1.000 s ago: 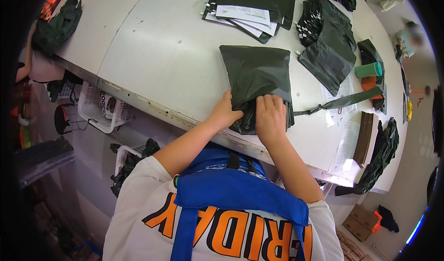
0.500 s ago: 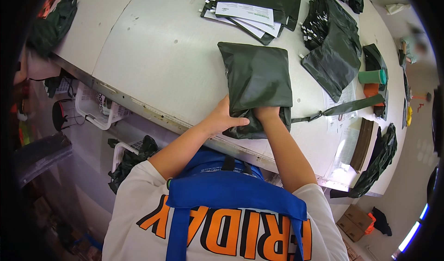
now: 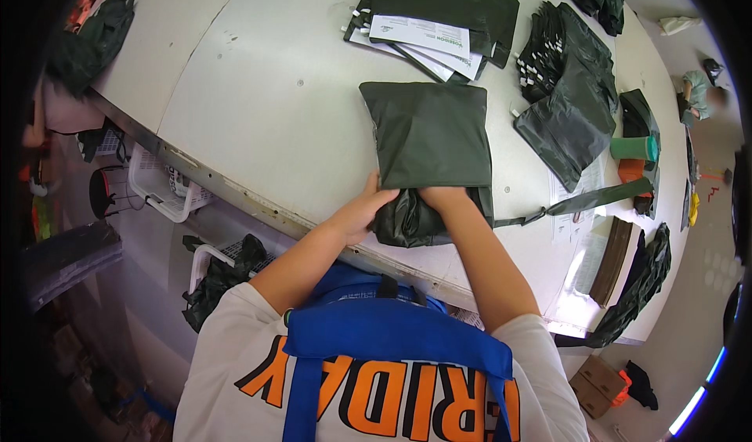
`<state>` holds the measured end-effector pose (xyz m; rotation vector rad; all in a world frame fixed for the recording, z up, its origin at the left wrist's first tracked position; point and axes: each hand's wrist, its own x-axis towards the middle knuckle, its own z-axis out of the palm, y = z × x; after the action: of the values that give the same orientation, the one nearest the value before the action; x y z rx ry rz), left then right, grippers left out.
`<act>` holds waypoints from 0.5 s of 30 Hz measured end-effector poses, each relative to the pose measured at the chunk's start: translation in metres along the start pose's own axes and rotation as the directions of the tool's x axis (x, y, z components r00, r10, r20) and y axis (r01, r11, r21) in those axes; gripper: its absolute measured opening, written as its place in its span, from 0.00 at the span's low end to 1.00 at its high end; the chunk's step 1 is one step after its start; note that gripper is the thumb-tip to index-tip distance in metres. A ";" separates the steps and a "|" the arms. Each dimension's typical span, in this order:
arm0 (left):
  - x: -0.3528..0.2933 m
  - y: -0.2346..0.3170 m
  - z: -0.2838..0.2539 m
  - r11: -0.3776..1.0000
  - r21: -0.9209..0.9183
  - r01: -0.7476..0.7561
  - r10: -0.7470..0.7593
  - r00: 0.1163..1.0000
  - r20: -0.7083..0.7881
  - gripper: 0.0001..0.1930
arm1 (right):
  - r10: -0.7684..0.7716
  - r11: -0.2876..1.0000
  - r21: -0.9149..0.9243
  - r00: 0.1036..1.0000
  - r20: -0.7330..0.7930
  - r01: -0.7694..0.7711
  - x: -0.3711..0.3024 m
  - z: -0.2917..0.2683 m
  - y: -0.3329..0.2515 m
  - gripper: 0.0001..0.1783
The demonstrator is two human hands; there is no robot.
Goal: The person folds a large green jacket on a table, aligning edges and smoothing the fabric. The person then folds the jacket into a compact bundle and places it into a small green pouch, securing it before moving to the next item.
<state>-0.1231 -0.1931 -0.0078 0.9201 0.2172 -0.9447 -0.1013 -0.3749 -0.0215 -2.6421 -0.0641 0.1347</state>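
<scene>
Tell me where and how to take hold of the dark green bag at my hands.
Probably pinch the dark green bag by its two far corners, coming from left and right: its far edge runs nearly straight and uncovered, while the left hand is at its near left side and the right hand reaches in at its near side, fingers hidden.

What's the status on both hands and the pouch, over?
Left hand at left edge of dark green pouch. Right hand inside its opening, fingers hidden. Strap to its right, white papers beyond.
</scene>
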 end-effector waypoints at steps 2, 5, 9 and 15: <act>-0.005 0.001 -0.005 0.999 0.008 0.035 -0.035 0.999 0.027 0.45 | -0.061 0.995 -0.066 0.991 0.116 0.069 -0.009 -0.031 0.020 0.33; 0.002 -0.015 0.002 0.998 0.061 0.003 -0.011 0.991 0.132 0.48 | 0.002 0.989 -0.150 0.999 0.035 0.003 -0.039 -0.012 0.064 0.33; 0.016 -0.021 0.025 0.980 0.178 -0.091 0.085 0.996 0.040 0.47 | 0.060 0.939 -0.315 0.968 -0.242 -0.137 -0.035 0.031 0.059 0.32; 0.019 -0.021 0.025 0.931 0.354 -0.094 0.133 0.987 -0.089 0.47 | -0.016 0.993 -0.120 0.996 -0.083 0.006 -0.003 0.013 0.045 0.35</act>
<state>-0.1338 -0.2292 -0.0148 1.3023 0.0897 -0.8378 -0.1051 -0.4085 -0.0537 -2.7634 -0.0605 0.0160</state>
